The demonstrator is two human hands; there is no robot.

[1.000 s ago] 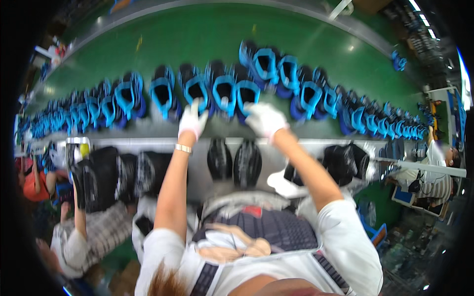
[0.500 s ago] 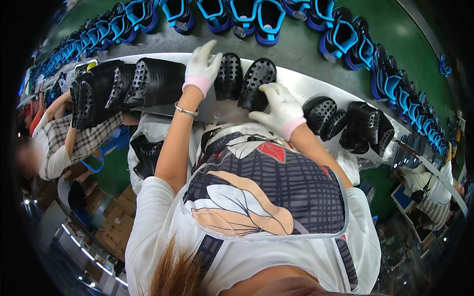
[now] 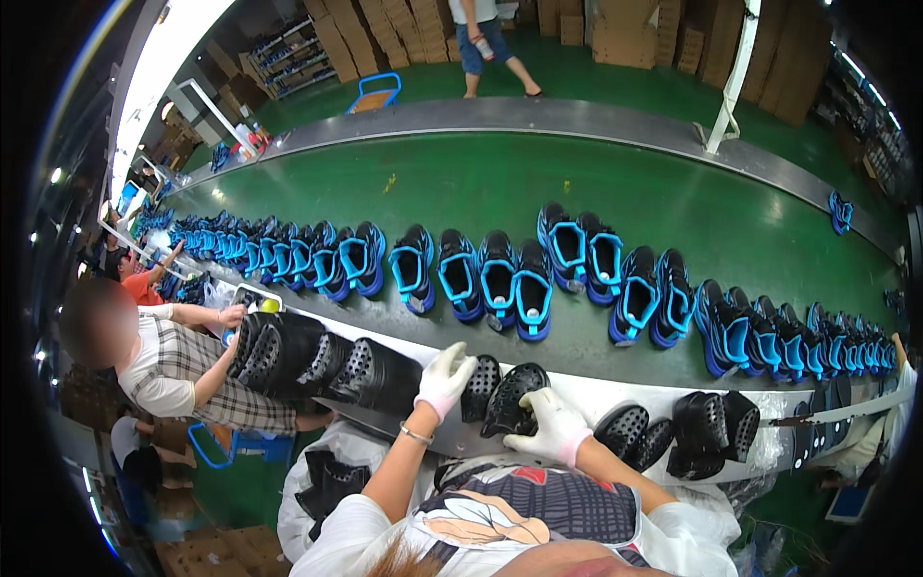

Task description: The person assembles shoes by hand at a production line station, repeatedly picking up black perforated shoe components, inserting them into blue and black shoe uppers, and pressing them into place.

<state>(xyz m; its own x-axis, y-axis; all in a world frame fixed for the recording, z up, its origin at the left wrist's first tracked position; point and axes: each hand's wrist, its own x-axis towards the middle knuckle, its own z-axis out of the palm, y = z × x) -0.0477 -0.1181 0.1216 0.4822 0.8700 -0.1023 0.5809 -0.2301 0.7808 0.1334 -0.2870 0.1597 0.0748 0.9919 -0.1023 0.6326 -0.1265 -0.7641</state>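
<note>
My right hand [image 3: 556, 425], in a white glove, closes its fingers on the heel end of a black perforated clog [image 3: 517, 396]. That clog lies tilted, its holed toe pointing away from me. Just left of it, a second black perforated clog [image 3: 480, 388] rests on the pale metal ledge [image 3: 577, 389]. Beside this second clog is my left hand [image 3: 445, 381], also gloved, fingers stretched out and apart with nothing held. Whether its thumb touches the clog I cannot tell. Further left stand stacked black clogs [image 3: 370, 373].
More black clogs [image 3: 623, 435] lie to the right, with another stack [image 3: 710, 433] beyond. Black-and-blue sneakers [image 3: 534, 288] line the green conveyor belt [image 3: 433, 183]. A co-worker [image 3: 168, 361] stands at the left by the stacked clogs. Another person [image 3: 490, 48] is beyond the far rail.
The view has tilted up, showing more of the belt and far floor. The clog at my right hand has turned and tipped. My left hand remains beside the other clog.
</note>
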